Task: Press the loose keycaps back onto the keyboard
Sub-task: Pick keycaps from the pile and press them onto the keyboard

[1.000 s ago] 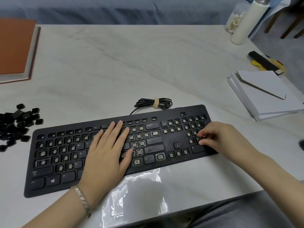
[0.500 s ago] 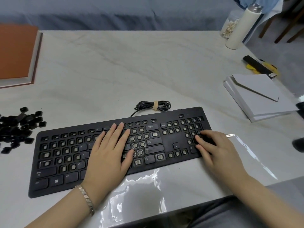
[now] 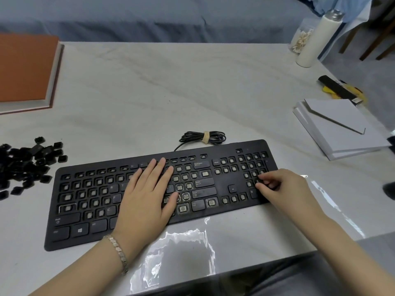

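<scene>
Black keyboard (image 3: pixel 226 182) reads Backspace, Enter; right hand (image 3: pixel 284 189) pinches a keycap (image 3: pixel 257 181).

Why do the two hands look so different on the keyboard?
The left hand lies flat with straight fingers; the right hand has curled fingers that seem to pinch a keycap. The left hand covers the middle of the keyboard; the right hand is at its number-pad end. The left wrist wears a bracelet; the right wrist is bare. Both touch the keyboard.
</scene>
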Available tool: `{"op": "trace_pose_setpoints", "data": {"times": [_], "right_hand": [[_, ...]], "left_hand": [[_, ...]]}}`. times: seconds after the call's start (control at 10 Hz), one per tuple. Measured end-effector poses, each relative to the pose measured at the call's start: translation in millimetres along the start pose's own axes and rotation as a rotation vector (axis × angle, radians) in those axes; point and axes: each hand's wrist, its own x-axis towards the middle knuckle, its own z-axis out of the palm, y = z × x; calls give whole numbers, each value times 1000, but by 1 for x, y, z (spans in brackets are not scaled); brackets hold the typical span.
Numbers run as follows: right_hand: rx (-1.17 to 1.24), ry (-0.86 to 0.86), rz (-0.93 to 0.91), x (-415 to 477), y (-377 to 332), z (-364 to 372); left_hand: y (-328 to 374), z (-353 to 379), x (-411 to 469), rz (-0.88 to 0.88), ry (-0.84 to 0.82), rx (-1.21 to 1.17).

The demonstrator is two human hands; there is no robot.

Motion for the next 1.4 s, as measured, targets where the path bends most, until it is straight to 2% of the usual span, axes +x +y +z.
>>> {"op": "trace_pose_setpoints", "data": {"times": [0.4, 0.6, 0.9, 1.1, 1.2, 1.3, 1.4], "right_hand": [[140, 19, -24, -1, 4, 0], [87, -74, -28, 7, 2, -7], [-84, -107, -34, 18, -7, -8], [-64, 9, -130, -5, -1, 0], [-259, 114, -282, -23, 0, 9], [-296, 164, -299, -30, 0, 11], [-342, 142, -268, -28, -9, 8]], "left_hand": [[-1, 1, -1, 10, 17, -6], [-1, 1, -1, 10, 19, -8], [-1, 2, -2, 12, 25, -17], [-1, 3, -1, 16, 44, -29], [-1, 4, -2, 16, 52, -38], [-1, 3, -1, 10, 38, -38], [0, -2, -1, 4, -5, -58]]}}
